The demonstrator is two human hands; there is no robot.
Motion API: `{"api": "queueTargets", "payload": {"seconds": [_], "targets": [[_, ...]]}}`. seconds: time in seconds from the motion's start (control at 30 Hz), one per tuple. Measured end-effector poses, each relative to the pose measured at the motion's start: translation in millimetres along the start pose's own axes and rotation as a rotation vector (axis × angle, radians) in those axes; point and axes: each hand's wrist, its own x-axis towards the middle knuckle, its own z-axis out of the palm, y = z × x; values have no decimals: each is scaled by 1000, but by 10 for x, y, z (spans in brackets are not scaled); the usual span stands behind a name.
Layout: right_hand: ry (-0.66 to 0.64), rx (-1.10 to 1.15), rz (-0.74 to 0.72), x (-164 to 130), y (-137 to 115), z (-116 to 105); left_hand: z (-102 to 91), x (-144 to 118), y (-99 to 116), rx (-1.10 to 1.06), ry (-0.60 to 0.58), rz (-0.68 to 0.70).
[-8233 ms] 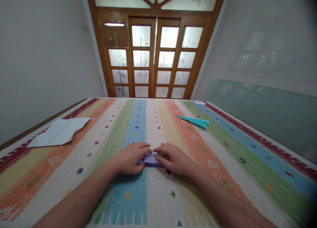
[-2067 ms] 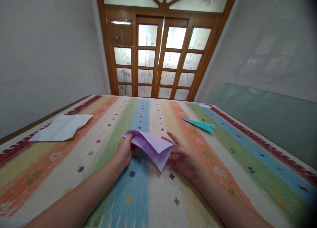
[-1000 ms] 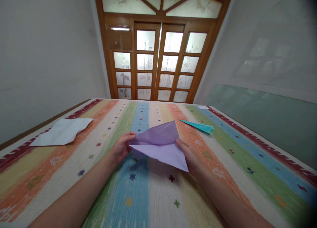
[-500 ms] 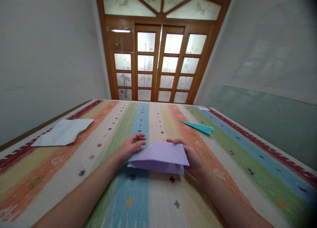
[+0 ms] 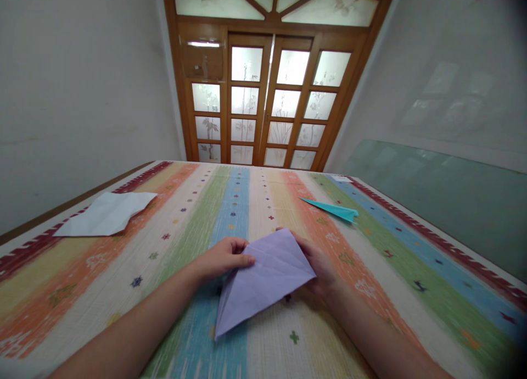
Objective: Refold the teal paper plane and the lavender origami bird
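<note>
Between my hands is a folded sheet of purple paper (image 5: 265, 277), tilted with one pointed corner toward me at the lower left. My left hand (image 5: 228, 257) pinches its upper left edge, thumb on top and fingers curled beneath. My right hand (image 5: 319, 266) grips the right side from behind, and the paper hides most of its fingers. Crease lines run across the paper's face, and layers show along its left edge.
A teal paper plane (image 5: 331, 209) lies beyond my right hand. Some creased white paper (image 5: 105, 214) rests at the left on the striped tablecloth (image 5: 173, 247). A small white piece (image 5: 341, 178) is at the far right edge. Wooden doors (image 5: 267, 99) stand behind the table.
My left hand has closed on the purple paper, which it was beside before. The paper has turned and tilted, its left corner swinging down toward me. My right hand keeps hold.
</note>
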Motion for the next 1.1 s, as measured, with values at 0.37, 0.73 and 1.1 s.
{"api": "queueTargets", "payload": {"seconds": [0.37, 0.73, 1.1], "targets": [[-8, -38, -96, 29, 16, -39, -67, 125, -82, 39, 359, 116], [12, -218, -122, 53, 147, -90, -110, 157, -153, 167, 287, 138], [38, -258, -150, 121, 171, -187, -75, 76, -56, 137, 167, 123]]}}
